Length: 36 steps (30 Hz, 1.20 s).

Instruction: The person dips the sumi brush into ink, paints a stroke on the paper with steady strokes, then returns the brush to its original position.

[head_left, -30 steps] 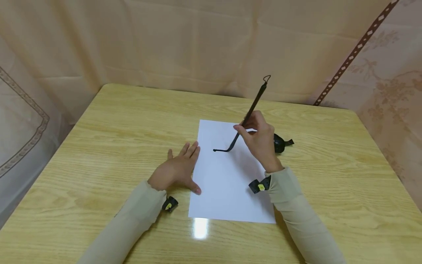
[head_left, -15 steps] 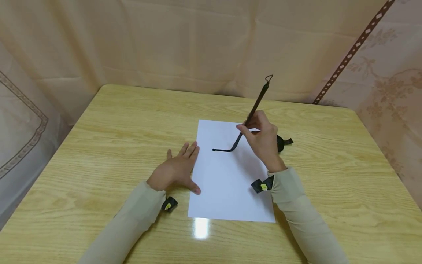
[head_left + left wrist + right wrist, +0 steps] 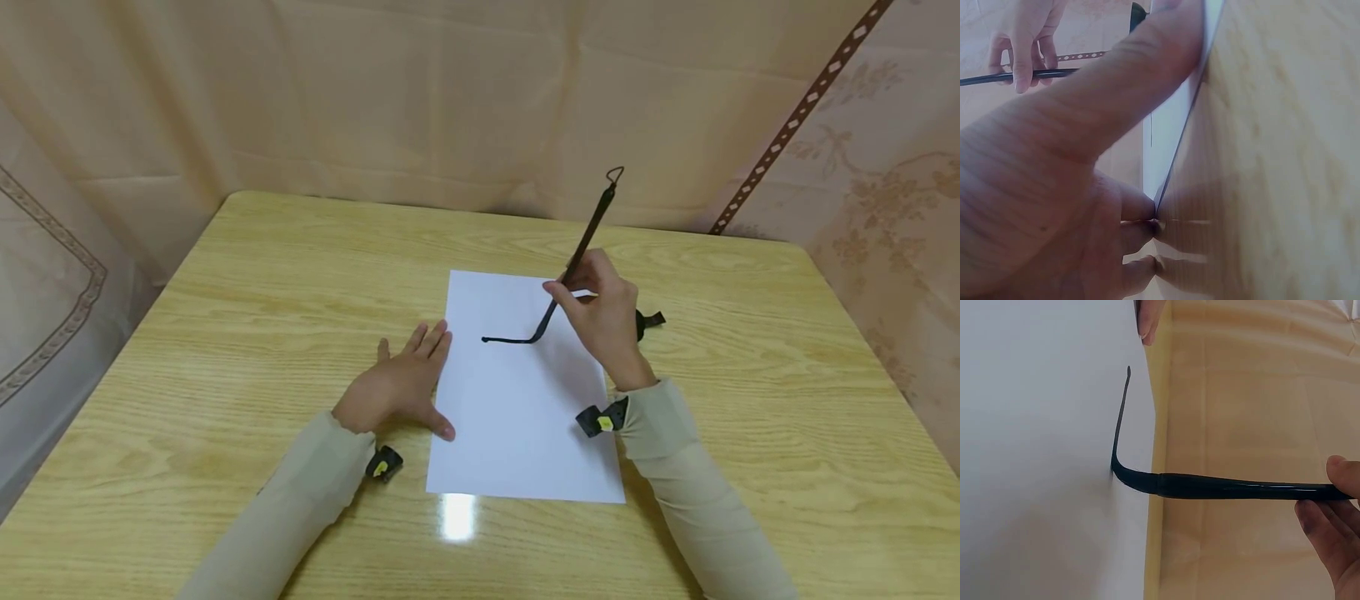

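My right hand [image 3: 602,312] pinches a dark calligraphy brush [image 3: 587,239] by its handle, thumb on one side and fingers on the other. The brush leans up to the right, a hanging loop at its top. Its bent black tip [image 3: 1132,478] touches a white sheet of paper [image 3: 517,417]. From the tip a thin black ink line [image 3: 506,340] runs left across the sheet, ending in a small blob. My left hand [image 3: 405,383] lies with spread fingers at the paper's left edge, the thumb on the sheet. The left wrist view shows its fingertips against the table.
Behind my right hand, a black object [image 3: 651,322] with a short projection is mostly hidden. The wood-grain table [image 3: 247,333] spreads around the sheet. A beige curtain [image 3: 375,100] hangs beyond its far edge. Each wrist wears a small black camera.
My right hand has moved slightly right with the brush, its tip staying on the paper. The ink line has grown longer to the right. My left hand stays at the sheet's edge.
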Each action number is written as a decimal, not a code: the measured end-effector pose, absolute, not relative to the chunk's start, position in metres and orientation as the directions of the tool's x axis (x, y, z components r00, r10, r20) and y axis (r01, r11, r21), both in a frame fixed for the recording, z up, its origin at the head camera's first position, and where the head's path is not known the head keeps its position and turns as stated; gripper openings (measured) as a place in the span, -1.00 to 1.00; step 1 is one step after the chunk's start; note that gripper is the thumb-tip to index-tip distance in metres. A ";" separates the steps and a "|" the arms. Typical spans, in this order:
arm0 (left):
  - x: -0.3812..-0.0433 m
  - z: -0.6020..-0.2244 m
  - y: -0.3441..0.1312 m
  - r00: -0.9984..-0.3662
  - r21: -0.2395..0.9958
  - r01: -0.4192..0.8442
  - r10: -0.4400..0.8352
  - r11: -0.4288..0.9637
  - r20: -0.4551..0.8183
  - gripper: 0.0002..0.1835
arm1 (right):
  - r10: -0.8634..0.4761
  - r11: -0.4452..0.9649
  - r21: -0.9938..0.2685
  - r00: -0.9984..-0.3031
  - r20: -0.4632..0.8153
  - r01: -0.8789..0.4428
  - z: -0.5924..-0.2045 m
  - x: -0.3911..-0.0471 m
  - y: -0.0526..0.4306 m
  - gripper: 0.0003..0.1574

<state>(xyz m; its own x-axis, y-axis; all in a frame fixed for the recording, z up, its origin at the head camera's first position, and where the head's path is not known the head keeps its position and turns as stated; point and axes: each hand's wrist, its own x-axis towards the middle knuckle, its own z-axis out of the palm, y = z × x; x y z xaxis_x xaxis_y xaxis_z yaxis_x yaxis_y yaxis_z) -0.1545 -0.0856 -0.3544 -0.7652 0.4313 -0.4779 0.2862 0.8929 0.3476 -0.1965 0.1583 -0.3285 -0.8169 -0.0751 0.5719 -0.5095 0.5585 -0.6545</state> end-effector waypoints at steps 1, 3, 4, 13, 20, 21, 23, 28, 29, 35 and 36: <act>-0.155 -0.354 -0.085 -0.765 0.346 0.286 0.431 0.893 -0.478 0.44 | -0.074 0.560 -0.654 -0.817 0.572 -0.509 -0.329 -0.196 0.159 -0.61; -0.155 -0.355 -0.085 -0.765 0.345 0.285 0.429 0.894 -0.480 0.44 | -0.070 0.562 -0.654 -0.817 0.572 -0.506 -0.329 -0.197 0.160 -0.61; -0.155 -0.355 -0.085 -0.765 0.346 0.285 0.430 0.894 -0.480 0.44 | -0.070 0.562 -0.654 -0.817 0.572 -0.506 -0.329 -0.196 0.161 -0.61; -0.155 -0.356 -0.086 -0.761 0.342 0.289 0.432 0.894 -0.484 0.45 | -0.061 0.569 -0.655 -0.819 0.570 -0.498 -0.330 -0.196 0.167 -0.61; -0.154 -0.357 -0.088 -0.760 0.357 0.280 0.433 0.891 -0.485 0.45 | -0.055 0.585 -0.649 -0.822 0.567 -0.487 -0.328 -0.195 0.169 -0.62; -0.154 -0.357 -0.088 -0.760 0.359 0.279 0.433 0.891 -0.484 0.45 | -0.053 0.586 -0.648 -0.822 0.567 -0.486 -0.328 -0.195 0.169 -0.63; -0.154 -0.357 -0.088 -0.761 0.359 0.277 0.432 0.891 -0.484 0.45 | -0.050 0.589 -0.646 -0.820 0.570 -0.485 -0.329 -0.195 0.170 -0.62; -0.154 -0.357 -0.088 -0.761 0.359 0.278 0.433 0.891 -0.483 0.45 | -0.057 0.595 -0.635 -0.815 0.577 -0.492 -0.330 -0.195 0.174 -0.61; -0.154 -0.357 -0.087 -0.760 0.359 0.279 0.433 0.891 -0.484 0.45 | -0.058 0.597 -0.634 -0.815 0.577 -0.492 -0.330 -0.195 0.174 -0.61; -0.156 -0.356 -0.087 -0.754 0.366 0.293 0.448 0.883 -0.480 0.44 | -0.060 0.606 -0.625 -0.812 0.581 -0.492 -0.330 -0.194 0.177 -0.63; -0.156 -0.356 -0.087 -0.754 0.366 0.295 0.450 0.883 -0.479 0.44 | -0.061 0.607 -0.622 -0.810 0.583 -0.494 -0.330 -0.194 0.178 -0.64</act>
